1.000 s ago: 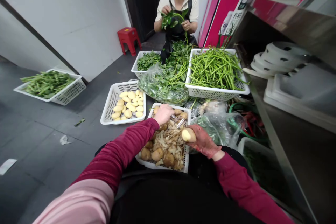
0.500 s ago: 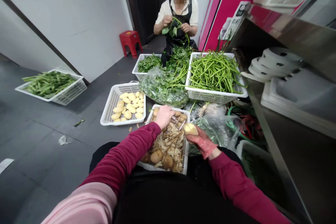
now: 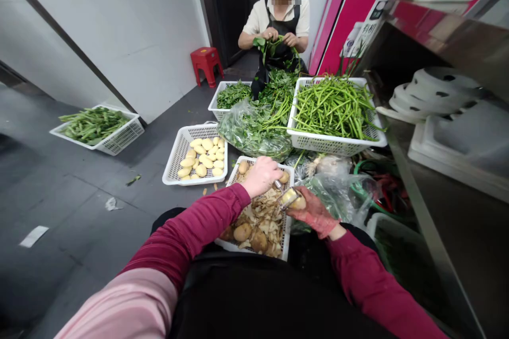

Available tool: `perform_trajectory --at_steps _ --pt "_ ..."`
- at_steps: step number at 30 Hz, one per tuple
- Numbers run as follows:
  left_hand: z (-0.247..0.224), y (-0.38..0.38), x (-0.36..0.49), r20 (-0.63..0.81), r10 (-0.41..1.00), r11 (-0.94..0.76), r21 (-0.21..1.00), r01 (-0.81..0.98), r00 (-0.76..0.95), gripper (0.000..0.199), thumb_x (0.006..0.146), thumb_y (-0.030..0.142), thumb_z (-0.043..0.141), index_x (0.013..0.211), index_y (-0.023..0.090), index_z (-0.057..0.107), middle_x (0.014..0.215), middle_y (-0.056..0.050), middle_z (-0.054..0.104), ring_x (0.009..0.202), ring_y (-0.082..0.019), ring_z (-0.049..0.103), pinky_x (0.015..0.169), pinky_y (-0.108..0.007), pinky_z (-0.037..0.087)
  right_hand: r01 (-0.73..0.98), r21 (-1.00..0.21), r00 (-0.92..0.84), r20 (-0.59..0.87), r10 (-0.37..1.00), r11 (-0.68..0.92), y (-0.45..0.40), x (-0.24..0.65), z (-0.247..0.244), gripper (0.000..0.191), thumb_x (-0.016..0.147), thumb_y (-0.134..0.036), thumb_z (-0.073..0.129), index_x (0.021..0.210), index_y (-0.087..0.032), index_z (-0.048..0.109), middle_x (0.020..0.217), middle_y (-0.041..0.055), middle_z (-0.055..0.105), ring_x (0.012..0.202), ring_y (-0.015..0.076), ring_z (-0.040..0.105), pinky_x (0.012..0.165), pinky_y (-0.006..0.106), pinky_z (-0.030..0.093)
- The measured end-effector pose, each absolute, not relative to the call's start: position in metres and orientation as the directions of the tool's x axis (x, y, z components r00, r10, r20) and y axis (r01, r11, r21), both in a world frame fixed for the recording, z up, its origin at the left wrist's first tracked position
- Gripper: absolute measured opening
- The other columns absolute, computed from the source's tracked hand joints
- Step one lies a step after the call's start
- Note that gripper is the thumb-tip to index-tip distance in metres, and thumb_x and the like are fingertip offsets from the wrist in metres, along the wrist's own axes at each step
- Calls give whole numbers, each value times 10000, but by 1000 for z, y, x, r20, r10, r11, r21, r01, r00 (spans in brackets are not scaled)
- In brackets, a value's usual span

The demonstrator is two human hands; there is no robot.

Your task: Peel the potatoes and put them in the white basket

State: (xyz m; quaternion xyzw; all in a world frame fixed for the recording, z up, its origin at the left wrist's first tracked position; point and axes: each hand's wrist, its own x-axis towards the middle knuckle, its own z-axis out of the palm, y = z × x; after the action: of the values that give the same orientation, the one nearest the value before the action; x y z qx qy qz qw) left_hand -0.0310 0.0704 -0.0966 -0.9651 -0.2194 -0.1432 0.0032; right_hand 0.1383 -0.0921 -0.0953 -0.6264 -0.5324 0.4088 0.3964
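Note:
My bare left hand is closed on a metal vegetable peeler, whose head lies against a partly peeled potato. The potato sits in my right hand, which wears a reddish glove and is closed around it. Yellow flesh shows where the skin is off. Below both hands stands a white basket holding a heap of potato peelings and several unpeeled potatoes. To its left, another white basket contains peeled potatoes.
Across from me a person handles leafy stems. Between us are a basket of green beans, a plastic bag of greens and a small basket of leaves. A metal shelf edges the right. A red stool stands behind.
The peeler has come down onto the potato, from just left of it. My view has turned slightly left, so things appear shifted right. The other person's hands have lowered.

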Motion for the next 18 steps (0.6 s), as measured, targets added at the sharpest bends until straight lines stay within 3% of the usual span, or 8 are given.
perform_trajectory --at_steps 9,15,18 --pt "-99 67 -25 237 328 -945 92 314 915 270 943 268 450 866 159 685 767 -55 549 812 -185 422 757 -317 281 392 -916 -37 -110 993 -86 -83 141 -92 520 634 -375 737 1087 -223 533 1034 28 625 983 233 578 862 343 454" --pt "-78 52 -31 305 429 -889 -23 457 850 257 932 290 469 815 182 671 749 -69 538 798 -208 428 712 -346 288 477 -850 171 -160 972 -223 -89 142 -102 474 627 -421 712 1022 -209 557 959 36 635 908 241 597 791 353 478" --pt "-78 56 -34 306 443 -878 -41 476 843 241 932 262 468 830 177 668 764 -74 552 816 -212 446 727 -357 304 434 -876 158 -155 975 -210 -91 138 -93 455 608 -431 706 983 -207 576 919 40 651 865 245 613 757 360 496"
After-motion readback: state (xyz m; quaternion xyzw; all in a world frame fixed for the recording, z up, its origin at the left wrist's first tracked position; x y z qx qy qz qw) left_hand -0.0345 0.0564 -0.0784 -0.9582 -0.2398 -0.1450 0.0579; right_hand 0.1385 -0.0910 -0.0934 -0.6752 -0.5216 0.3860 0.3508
